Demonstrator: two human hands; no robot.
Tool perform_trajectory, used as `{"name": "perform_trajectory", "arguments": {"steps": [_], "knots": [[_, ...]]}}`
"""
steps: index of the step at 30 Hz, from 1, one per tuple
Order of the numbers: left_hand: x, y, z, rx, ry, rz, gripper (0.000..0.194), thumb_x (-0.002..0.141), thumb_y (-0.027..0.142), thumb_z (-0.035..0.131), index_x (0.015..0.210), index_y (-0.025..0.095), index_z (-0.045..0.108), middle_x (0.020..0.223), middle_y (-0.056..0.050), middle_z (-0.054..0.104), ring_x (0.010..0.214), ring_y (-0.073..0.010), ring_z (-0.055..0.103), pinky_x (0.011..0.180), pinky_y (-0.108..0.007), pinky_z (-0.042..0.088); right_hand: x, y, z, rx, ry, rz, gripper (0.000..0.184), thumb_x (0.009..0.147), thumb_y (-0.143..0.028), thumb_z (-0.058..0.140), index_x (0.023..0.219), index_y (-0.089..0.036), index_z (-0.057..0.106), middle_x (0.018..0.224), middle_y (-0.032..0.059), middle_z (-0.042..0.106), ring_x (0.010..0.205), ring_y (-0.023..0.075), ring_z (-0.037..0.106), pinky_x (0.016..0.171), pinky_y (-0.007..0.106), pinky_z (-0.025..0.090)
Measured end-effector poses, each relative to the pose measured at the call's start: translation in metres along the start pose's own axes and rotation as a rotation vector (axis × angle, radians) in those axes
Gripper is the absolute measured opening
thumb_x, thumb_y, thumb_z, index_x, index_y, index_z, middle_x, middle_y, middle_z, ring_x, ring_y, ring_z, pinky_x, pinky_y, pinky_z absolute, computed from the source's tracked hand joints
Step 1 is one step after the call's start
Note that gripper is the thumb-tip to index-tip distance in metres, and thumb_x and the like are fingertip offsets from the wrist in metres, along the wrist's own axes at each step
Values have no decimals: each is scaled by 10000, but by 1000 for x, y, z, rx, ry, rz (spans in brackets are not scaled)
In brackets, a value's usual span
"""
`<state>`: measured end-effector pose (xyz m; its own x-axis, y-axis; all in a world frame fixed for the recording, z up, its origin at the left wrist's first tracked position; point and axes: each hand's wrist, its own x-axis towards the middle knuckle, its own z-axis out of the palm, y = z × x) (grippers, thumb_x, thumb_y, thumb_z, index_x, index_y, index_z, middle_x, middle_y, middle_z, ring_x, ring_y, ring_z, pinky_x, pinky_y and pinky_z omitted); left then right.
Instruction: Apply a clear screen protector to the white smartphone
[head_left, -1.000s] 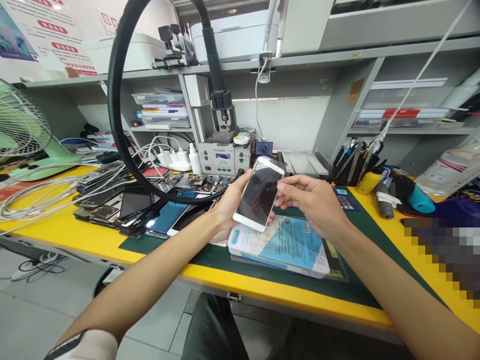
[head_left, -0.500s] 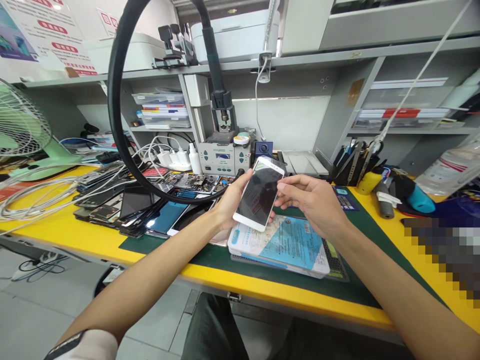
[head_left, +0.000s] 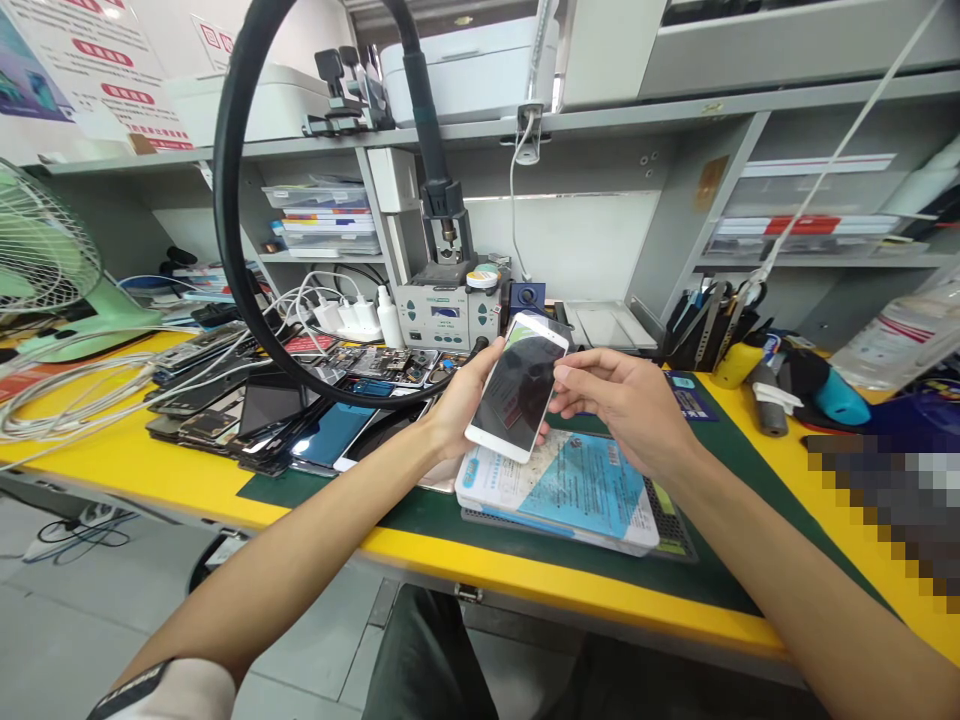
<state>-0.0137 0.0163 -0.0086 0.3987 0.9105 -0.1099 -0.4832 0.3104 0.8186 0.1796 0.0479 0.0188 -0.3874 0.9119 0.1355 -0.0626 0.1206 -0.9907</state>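
Observation:
A white-framed smartphone [head_left: 517,392] with a dark, reflective screen is tilted up above the bench. My left hand [head_left: 459,405] is closed around it, the thumb along its left edge and fingertips showing past its right edge. At the phone's right edge, my right hand [head_left: 619,400] has thumb and forefinger pinched together; what lies between them, if anything, I cannot make out. A thin see-through sheet [head_left: 559,328] shows at the phone's upper right corner. Below the phone lies a flat white and blue case [head_left: 585,495] with printed text.
Phones and phone parts [head_left: 326,430] are piled on the left. A hot-air station [head_left: 448,315] stands behind, its black hose [head_left: 225,220] looping forward. On the right are a tool holder [head_left: 705,325] and a clear bottle [head_left: 889,335]. A green fan [head_left: 52,265] is far left.

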Motion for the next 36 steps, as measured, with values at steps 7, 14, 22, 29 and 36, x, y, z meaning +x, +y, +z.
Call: {"name": "perform_trajectory", "arguments": {"steps": [7, 14, 22, 29, 36], "knots": [[0, 1, 3, 38, 7, 15, 778, 1009, 678, 248, 1261, 82, 680, 918, -175, 754, 678, -268, 698, 714, -426, 554, 1, 1, -2, -6, -15, -6, 282, 747, -355, 871, 901, -151, 753, 722, 59, 749, 645, 184, 725, 603, 281, 583], [0, 2, 3, 46, 30, 9, 763, 1012, 664, 254, 1267, 86, 683, 928, -176, 754, 710, -285, 704, 729, -441, 550, 0, 0, -1, -20, -17, -7, 278, 762, -352, 863, 920, -152, 753, 732, 62, 751, 658, 185, 729, 613, 283, 588], [0, 1, 4, 36, 22, 14, 755, 1012, 662, 261, 1236, 79, 686, 881, -162, 750, 667, -261, 691, 714, -425, 559, 0, 1, -2, -14, -17, -14, 309, 746, -363, 877, 924, -143, 755, 727, 65, 752, 649, 184, 728, 604, 280, 593], [2, 0, -3, 52, 17, -11, 798, 981, 720, 273, 1145, 77, 717, 842, -165, 741, 677, -276, 702, 709, -421, 565, 1, 2, -3, -15, -19, -10, 314, 752, -368, 876, 936, -143, 758, 732, 65, 755, 649, 183, 731, 599, 277, 599], [2, 0, -1, 47, 4, 17, 767, 999, 688, 276, 1156, 77, 712, 865, -171, 743, 682, -271, 699, 713, -425, 564, 2, 3, -3, -7, -24, -19, 320, 752, -380, 878, 934, -147, 757, 736, 65, 757, 654, 180, 731, 604, 272, 598]]}}
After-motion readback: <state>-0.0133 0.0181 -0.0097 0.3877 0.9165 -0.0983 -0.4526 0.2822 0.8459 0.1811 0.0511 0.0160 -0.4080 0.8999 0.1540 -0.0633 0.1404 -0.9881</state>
